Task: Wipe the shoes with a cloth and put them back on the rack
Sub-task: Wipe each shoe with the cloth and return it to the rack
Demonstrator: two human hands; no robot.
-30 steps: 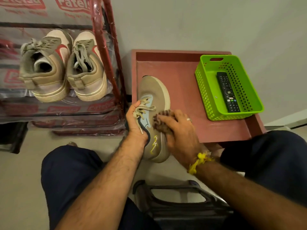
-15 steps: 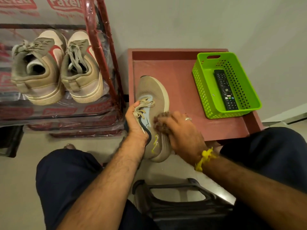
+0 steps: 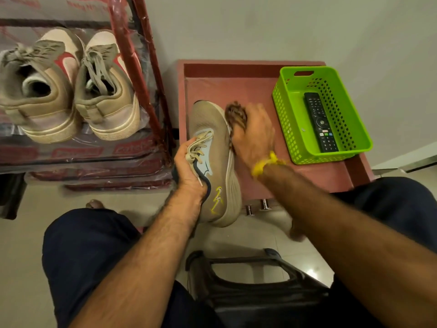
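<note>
My left hand point(image 3: 189, 166) grips the shoe point(image 3: 212, 162) at its laces, toe over the tabletop point(image 3: 236, 74); my right hand point(image 3: 254, 136) clutches the cloth point(image 3: 235, 114) against its side. I'm mid-wipe; next, return it to the rack point(image 3: 139, 67).

— What is found just beyond the fingers point(image 3: 254, 114)?
— Bare red tabletop point(image 3: 248, 88); to their right, passage is blocked by the green basket point(image 3: 287, 129).
— And leftward?
— The rack's red post point(image 3: 142, 74).

Dim warm indoor light, motion-blurred right hand point(image 3: 254, 136), wide-angle bending at edges
</note>
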